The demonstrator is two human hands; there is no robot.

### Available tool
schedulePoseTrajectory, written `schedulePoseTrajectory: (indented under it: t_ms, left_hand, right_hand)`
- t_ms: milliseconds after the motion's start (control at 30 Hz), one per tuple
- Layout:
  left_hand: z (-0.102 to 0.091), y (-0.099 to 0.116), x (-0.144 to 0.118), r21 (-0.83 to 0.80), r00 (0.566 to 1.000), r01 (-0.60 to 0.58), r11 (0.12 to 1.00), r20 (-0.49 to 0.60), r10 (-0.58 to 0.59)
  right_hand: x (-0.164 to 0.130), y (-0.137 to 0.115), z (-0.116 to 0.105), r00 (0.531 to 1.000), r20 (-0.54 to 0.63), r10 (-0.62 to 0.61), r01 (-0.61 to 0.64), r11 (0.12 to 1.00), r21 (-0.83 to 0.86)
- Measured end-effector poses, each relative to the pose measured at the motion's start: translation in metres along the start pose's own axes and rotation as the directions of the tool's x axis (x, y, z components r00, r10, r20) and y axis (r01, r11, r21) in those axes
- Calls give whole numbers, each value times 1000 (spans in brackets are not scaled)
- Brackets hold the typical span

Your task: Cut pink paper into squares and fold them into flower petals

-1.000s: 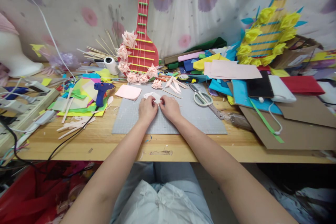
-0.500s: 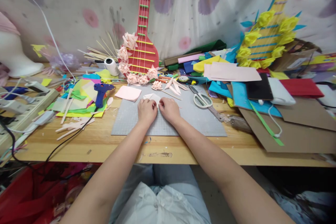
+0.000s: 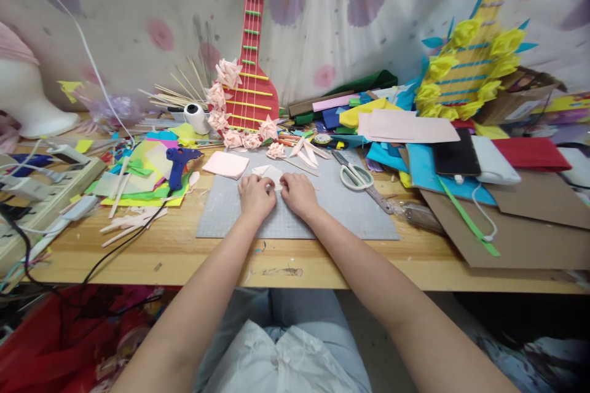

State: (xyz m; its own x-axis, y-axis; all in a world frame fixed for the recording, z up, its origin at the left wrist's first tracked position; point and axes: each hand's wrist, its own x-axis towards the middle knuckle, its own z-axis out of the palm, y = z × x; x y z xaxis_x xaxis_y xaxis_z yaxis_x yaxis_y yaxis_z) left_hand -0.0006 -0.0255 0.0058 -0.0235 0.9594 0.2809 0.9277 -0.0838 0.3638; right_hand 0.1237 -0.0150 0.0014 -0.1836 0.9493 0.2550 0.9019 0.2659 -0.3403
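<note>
Over the grey cutting mat (image 3: pixel 350 215), a pale folded piece of paper (image 3: pixel 268 173) lies between my two hands, partly hidden by the fingers. My left hand (image 3: pixel 257 196) is closed with its thumb and fingers pinched on the paper's near left side. My right hand (image 3: pixel 297 194) is closed too, its fingertips pinching the right side close to the left ones. Just beyond are a pale pink paper flower (image 3: pixel 276 150) and several folded paper petals (image 3: pixel 305 153). A stack of pink paper (image 3: pixel 225 164) sits at the mat's left corner.
Scissors (image 3: pixel 354 175) lie right of my hands. A blue glue gun (image 3: pixel 179 166) rests on coloured paper at left, by a power strip (image 3: pixel 50 196). Behind stands a red paper lute (image 3: pixel 253 92) with pink flowers. Cardboard (image 3: pixel 507 233) covers the right side.
My left fingers have shifted slightly left and spread a little on the folded paper, showing more of it between the hands. The right hand stays nearly in place.
</note>
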Motion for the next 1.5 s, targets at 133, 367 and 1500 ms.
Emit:
schedulePoseTrajectory:
  t_ms: [133, 367, 1500]
  left_hand:
    - [-1, -2, 0, -18, 1000, 11, 1000, 13, -11]
    - [0, -4, 1, -35, 999, 23, 999, 26, -22]
    - [-18, -38, 33, 101, 971, -215, 971, 129, 202]
  right_hand:
    - [0, 1, 1, 1000, 7, 3, -3, 1000, -3]
    - [0, 0, 1, 1000, -10, 23, -24, 1000, -11]
    - [-5, 8, -8, 960, -52, -274, 278, 957, 84]
